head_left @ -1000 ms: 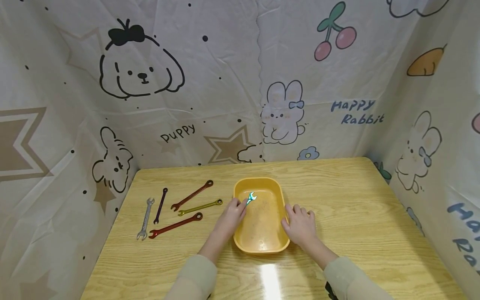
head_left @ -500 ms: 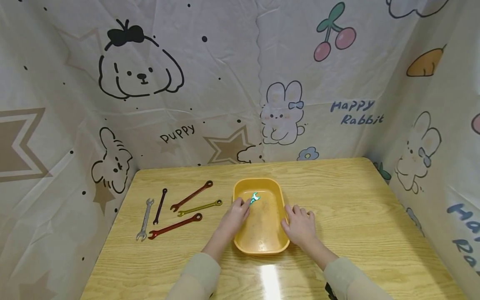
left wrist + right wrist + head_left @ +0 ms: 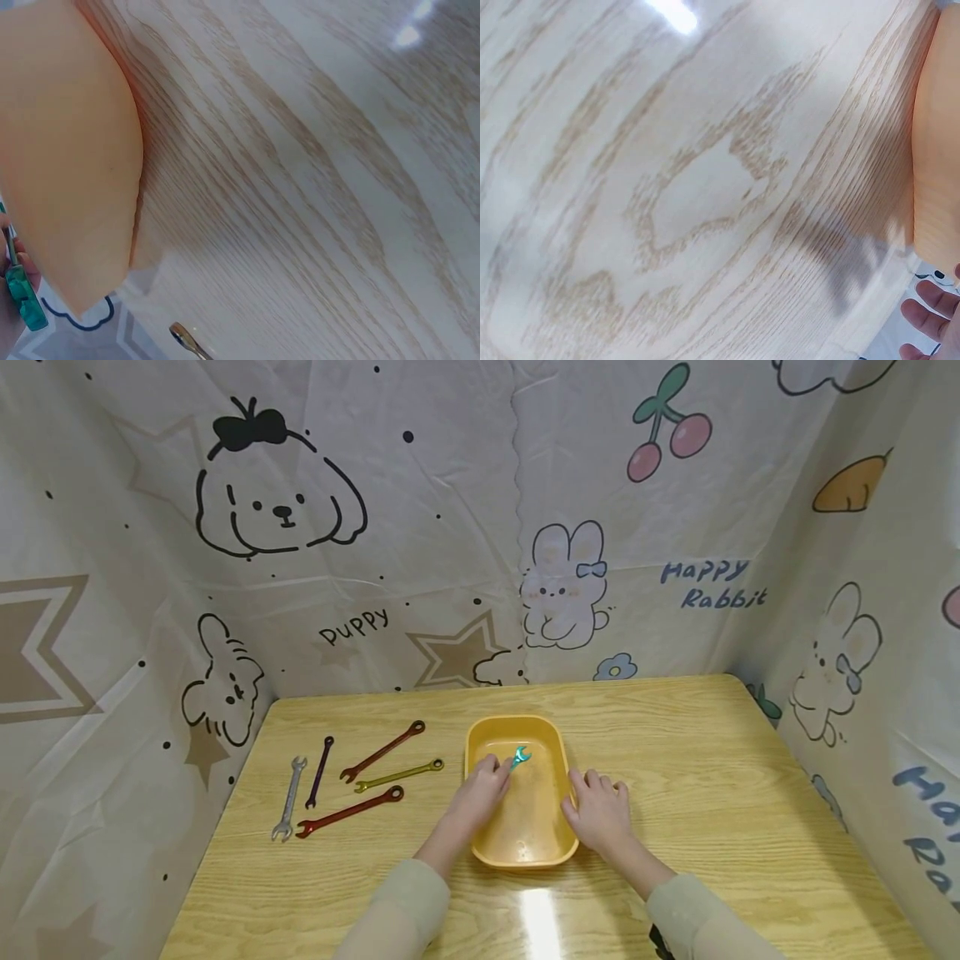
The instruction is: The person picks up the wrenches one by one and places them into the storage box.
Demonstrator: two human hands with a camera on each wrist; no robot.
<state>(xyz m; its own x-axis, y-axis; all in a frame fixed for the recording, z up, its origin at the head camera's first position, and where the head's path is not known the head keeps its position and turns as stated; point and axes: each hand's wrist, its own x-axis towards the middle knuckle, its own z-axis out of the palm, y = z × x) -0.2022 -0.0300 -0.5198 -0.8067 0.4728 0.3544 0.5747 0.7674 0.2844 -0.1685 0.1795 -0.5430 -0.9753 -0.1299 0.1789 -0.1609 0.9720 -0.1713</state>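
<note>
My left hand (image 3: 480, 793) reaches in over the left side of a yellow plastic tub (image 3: 525, 863). It grips a shiny teal wrench (image 3: 521, 757), whose open-ended jaw points away from me above the tub's floor; my fingers hide the rest. In the left wrist view the teal wrench (image 3: 26, 300) shows beside the tub's outer wall (image 3: 71, 157). My right hand (image 3: 602, 810) holds the tub's right rim, thumb over the edge, the other fingers loosely bent outside. Those fingers (image 3: 924, 319) show at the lower right of the right wrist view.
Several wrenches lie on the wooden table left of the tub: a silver one (image 3: 289, 799), a purple one (image 3: 320, 772), a yellow-green one (image 3: 400, 776) and red ones, the nearest red wrench (image 3: 350, 812) in front. Printed cloth (image 3: 450, 527) encloses the table's back and sides.
My left hand has moved slowly right with the teal wrench, farther over the tub. My right hand has stayed at the rim, and the wrenches on the table lie as before.
</note>
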